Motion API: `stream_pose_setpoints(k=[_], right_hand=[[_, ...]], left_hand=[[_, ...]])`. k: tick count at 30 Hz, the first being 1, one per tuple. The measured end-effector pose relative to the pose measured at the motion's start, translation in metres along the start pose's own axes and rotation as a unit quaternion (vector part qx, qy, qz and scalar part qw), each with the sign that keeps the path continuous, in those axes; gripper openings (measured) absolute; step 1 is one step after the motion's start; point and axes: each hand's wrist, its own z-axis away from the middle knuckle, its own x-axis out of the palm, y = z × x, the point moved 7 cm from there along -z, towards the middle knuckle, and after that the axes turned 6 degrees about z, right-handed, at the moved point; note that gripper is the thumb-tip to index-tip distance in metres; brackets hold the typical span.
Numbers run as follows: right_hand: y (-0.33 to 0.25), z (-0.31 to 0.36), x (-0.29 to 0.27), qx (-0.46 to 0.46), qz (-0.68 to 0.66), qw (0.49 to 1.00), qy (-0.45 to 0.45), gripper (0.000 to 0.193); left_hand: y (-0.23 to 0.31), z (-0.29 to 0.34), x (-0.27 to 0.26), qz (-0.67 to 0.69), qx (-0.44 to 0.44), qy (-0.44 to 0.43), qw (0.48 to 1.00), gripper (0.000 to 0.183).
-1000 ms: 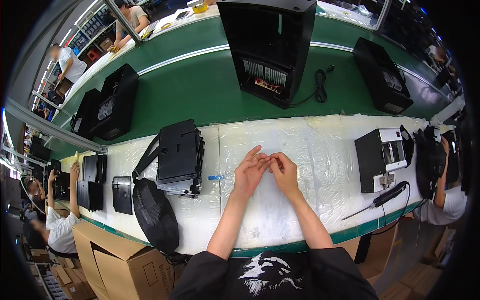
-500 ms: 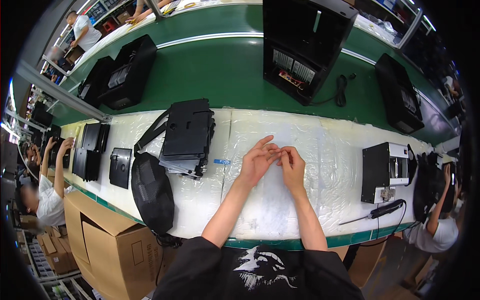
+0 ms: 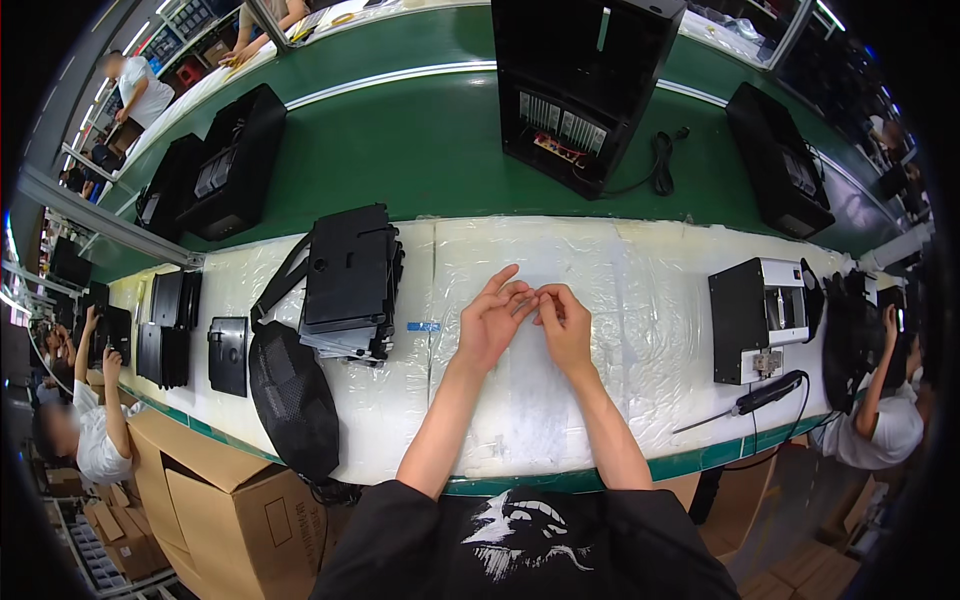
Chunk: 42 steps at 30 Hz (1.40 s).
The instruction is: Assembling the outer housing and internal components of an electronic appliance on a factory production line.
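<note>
Over the middle of the white, film-covered worktop [image 3: 520, 430], my two hands meet at the fingertips. My left hand [image 3: 488, 328] is palm up, its fingers apart and loosely bent. My right hand [image 3: 566, 330] is closed in a pinch against the left fingertips; anything between them is too small to make out. To the left of my hands lies a small blue strip [image 3: 423, 327]. Beyond it stands a stack of black plastic panels [image 3: 345, 270]. A black mesh-covered bag [image 3: 292, 400] with a strap lies beside the stack.
On the right are a black-and-silver bench device [image 3: 760, 315] and a corded electric screwdriver [image 3: 770, 393]. A tall black cabinet [image 3: 580, 90] stands on the green bench behind, with a coiled cable [image 3: 662, 165]. A cardboard box [image 3: 240, 510] sits below left. Co-workers are at both sides.
The whole view has shifted a little, so the bench and my hands appear further left. My fingers stay together in nearly the same pose.
</note>
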Motion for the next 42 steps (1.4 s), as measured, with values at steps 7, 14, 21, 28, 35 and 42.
stream_pose_setpoints(k=[7, 14, 21, 28, 35, 42], right_hand=[[-0.0041, 0.0001, -0.0002, -0.014, 0.021, 1.0, 0.002, 0.013], [-0.0016, 0.0005, 0.0, -0.006, 0.013, 1.0, 0.003, 0.014], [-0.0028, 0.0001, 0.0006, -0.005, -0.025, 1.0, -0.007, 0.017], [-0.0062, 0.0003, -0.001, -0.008, -0.034, 0.999, -0.003, 0.021], [-0.0028, 0.0002, 0.0004, -0.013, -0.052, 0.999, -0.009, 0.022], [-0.0031, -0.0001, -0.0014, -0.006, -0.065, 0.998, -0.009, 0.021]], left_hand=[[-0.0009, -0.0005, -0.0029, -0.003, -0.001, -0.002, 1.0, 0.051], [-0.0011, 0.0004, -0.0038, 0.001, -0.003, -0.001, 1.0, 0.051], [-0.0018, -0.0015, -0.0006, -0.012, -0.003, -0.006, 1.0, 0.051], [-0.0003, -0.0003, 0.0014, -0.024, 0.0, 0.008, 1.0, 0.051], [0.0006, -0.0009, 0.0031, -0.04, 0.0, 0.014, 0.999, 0.051], [0.0, -0.0006, 0.0024, -0.047, -0.004, 0.013, 0.999, 0.051]])
